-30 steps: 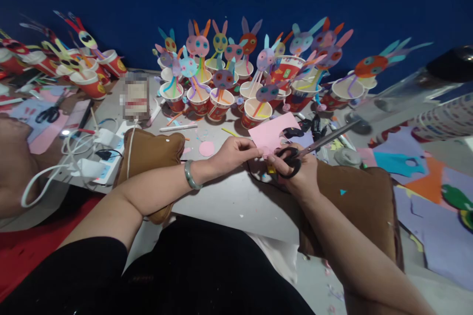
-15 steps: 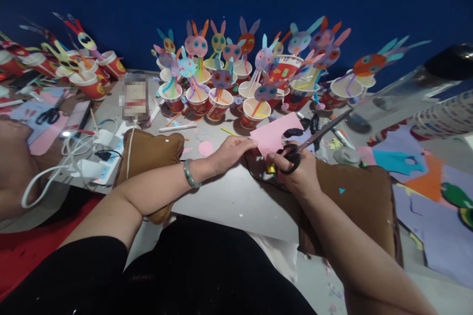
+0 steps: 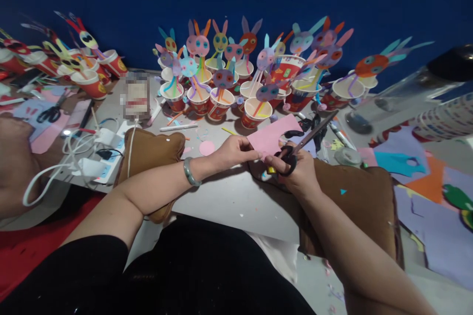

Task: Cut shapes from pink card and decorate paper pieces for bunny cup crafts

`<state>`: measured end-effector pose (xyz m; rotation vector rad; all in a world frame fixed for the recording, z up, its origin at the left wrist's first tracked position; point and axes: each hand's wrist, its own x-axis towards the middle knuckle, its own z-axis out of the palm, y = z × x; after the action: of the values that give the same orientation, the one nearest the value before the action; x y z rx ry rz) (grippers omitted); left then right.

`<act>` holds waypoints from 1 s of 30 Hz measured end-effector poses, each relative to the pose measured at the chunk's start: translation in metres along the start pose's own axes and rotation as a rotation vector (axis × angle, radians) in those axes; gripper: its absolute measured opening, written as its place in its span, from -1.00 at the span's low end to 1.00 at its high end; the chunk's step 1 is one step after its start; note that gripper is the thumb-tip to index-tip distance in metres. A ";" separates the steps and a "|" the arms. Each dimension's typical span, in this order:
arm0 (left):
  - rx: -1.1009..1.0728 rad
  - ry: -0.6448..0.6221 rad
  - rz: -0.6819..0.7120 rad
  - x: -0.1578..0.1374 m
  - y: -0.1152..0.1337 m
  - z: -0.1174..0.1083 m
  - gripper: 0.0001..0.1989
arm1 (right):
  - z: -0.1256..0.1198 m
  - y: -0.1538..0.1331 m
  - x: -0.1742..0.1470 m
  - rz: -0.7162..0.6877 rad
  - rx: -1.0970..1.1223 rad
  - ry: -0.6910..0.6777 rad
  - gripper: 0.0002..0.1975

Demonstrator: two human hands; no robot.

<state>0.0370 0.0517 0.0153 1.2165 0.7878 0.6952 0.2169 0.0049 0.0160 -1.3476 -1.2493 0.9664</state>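
My left hand (image 3: 236,151), a bracelet at its wrist, pinches the lower left part of a pink sheet of paper (image 3: 266,135). The sheet has a curved notch cut from its right side. In my right hand (image 3: 301,172) is a pair of black-handled scissors (image 3: 308,139), its blades pointing up and to the right. My right fingertips are close to the paper's lower edge, near my left fingers; whether they touch it I cannot tell. On the table left of my hands lies a pink paper circle (image 3: 207,147).
Red paper cups (image 3: 256,113) with paper rabbit-like figures stand along the back. Brown cushions (image 3: 351,202) lie under both forearms. At left are a power strip (image 3: 111,157) with cables and another person's arm (image 3: 16,167). Coloured paper sheets (image 3: 432,226) and a clear bottle (image 3: 395,93) are at right.
My left hand has moved right along the paper's lower edge, closer to my right hand. The scissors have shifted slightly left, their blades angled a little differently.
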 end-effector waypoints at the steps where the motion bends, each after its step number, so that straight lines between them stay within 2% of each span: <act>1: -0.015 -0.013 -0.006 0.000 0.000 0.000 -0.63 | 0.000 -0.001 0.000 0.001 -0.003 -0.006 -0.56; 6: -0.047 -0.010 0.025 -0.003 0.003 0.003 -0.65 | -0.001 -0.003 -0.001 -0.050 -0.002 -0.005 -0.57; 12: -0.195 0.126 0.105 0.006 0.013 0.005 -0.68 | -0.006 -0.006 -0.001 -0.235 0.016 0.075 -0.66; 17: -0.355 0.164 0.161 0.019 0.031 0.011 -0.62 | -0.003 -0.015 -0.004 -0.362 0.018 0.131 -0.76; 19: -0.389 0.203 0.181 0.021 0.039 0.014 -0.65 | 0.003 -0.018 -0.006 -0.352 0.037 0.123 -0.77; 24: -0.474 0.283 0.264 0.018 0.051 0.021 -0.67 | 0.025 -0.011 -0.015 -0.194 0.143 -0.005 -0.71; 30: -0.558 0.340 0.320 0.015 0.053 0.023 -0.64 | 0.043 0.008 -0.017 -0.226 0.100 -0.134 -0.54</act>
<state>0.0617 0.0629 0.0686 0.7232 0.6145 1.3112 0.1744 -0.0051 -0.0004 -1.0529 -1.4023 0.9580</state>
